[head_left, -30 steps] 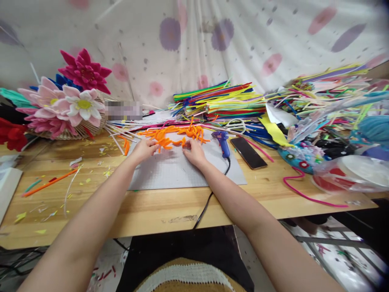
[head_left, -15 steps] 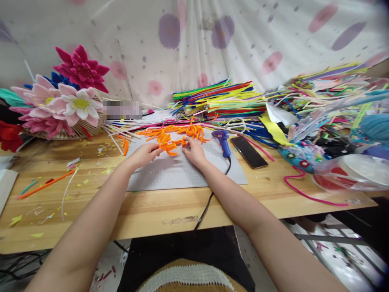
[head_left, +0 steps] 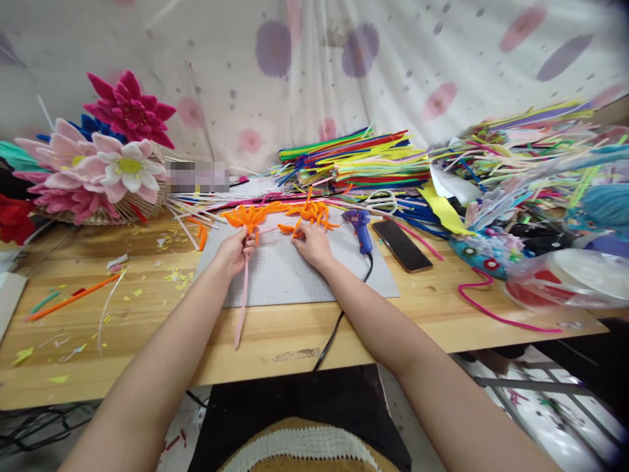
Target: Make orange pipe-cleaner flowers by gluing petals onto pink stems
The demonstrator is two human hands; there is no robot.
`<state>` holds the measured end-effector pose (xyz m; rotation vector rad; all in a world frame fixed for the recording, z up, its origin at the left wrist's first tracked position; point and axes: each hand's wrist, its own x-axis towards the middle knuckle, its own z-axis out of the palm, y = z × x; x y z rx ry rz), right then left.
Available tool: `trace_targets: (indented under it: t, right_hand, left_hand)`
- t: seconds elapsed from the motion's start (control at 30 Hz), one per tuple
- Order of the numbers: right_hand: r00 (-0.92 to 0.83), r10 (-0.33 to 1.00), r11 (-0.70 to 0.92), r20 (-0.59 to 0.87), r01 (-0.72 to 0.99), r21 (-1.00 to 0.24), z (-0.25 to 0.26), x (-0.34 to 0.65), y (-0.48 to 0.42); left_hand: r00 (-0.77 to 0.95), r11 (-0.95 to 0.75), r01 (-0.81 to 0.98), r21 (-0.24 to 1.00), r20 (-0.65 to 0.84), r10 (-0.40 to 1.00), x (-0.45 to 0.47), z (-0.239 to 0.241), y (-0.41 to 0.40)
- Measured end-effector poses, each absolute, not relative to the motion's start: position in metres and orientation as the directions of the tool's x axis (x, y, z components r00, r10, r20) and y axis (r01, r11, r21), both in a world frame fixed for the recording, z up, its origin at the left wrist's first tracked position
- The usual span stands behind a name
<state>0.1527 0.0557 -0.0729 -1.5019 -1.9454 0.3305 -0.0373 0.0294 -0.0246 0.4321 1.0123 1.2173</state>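
Left hand (head_left: 236, 250) gripping orange flower (head_left: 246, 217) by pink stem (head_left: 244, 295) over mat (head_left: 280, 282); right hand (head_left: 313, 246) resting against orange pieces (head_left: 314, 211) on mat, grip unclear; seemingly selecting one; next move probably needing light pinch.

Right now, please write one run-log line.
Left hand: holding orange flower, pink stem hanging below; right hand: at small orange piece; glue gun: on gray mat

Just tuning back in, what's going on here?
The person's left hand holds a pale pink stem, with an orange petalled piece just above the fingers. The right hand is at some small orange pieces over the grey mat; whether it grips one is unclear. The blue glue gun lies on the mat, beside the phone, with neither hand on it.
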Motion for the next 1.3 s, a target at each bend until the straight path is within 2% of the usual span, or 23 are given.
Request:
trace_targets:
  t: [0.2, 0.33, 0.43, 0.57, 0.77, 0.93, 1.03, 1.17, 1.3]
  right_hand:
    - [-0.119, 0.941, 0.290, 0.318, 0.768, -0.571, -0.074, 0.154, 0.059]
    - [-0.124, 0.935, 0.302, 0.332, 0.769, -0.564, -0.075, 0.154, 0.057]
    - [-0.131, 0.931, 0.310, 0.340, 0.777, -0.548, -0.075, 0.154, 0.056]
    - [-0.144, 0.932, 0.314, 0.334, 0.782, -0.538, -0.075, 0.154, 0.055]
    - [-0.144, 0.940, 0.294, 0.309, 0.802, -0.520, -0.074, 0.154, 0.054]
    - [-0.151, 0.950, 0.279, 0.274, 0.808, -0.520, -0.072, 0.153, 0.053]
    - [-0.135, 0.943, 0.287, 0.306, 0.796, -0.533, -0.069, 0.153, 0.051]
    - [-0.124, 0.912, 0.339, 0.391, 0.764, -0.548, -0.068, 0.153, 0.049]
    - [-0.122, 0.909, 0.338, 0.399, 0.776, -0.532, -0.069, 0.154, 0.049]
  left_hand:
    - [-0.254, 0.149, -0.274, 0.950, -0.221, 0.942, -0.035, -0.048, 0.030]
    - [-0.313, 0.094, -0.277, 0.956, -0.182, 0.932, -0.037, -0.050, 0.028]
    - [-0.296, 0.119, -0.375, 0.919, -0.240, 0.925, -0.038, -0.047, 0.026]
    - [-0.186, 0.205, -0.495, 0.845, -0.333, 0.924, -0.039, -0.041, 0.022]
    - [-0.080, 0.286, -0.568, 0.772, -0.398, 0.914, -0.040, -0.038, 0.020]
    - [-0.119, 0.279, -0.443, 0.852, -0.365, 0.923, -0.037, -0.041, 0.018]
    - [-0.103, 0.263, -0.356, 0.897, -0.318, 0.943, -0.033, -0.042, 0.015]
    - [-0.108, 0.282, -0.335, 0.899, -0.333, 0.937, -0.032, -0.039, 0.014]
    - [-0.111, 0.277, -0.367, 0.888, -0.338, 0.935, -0.034, -0.036, 0.013]
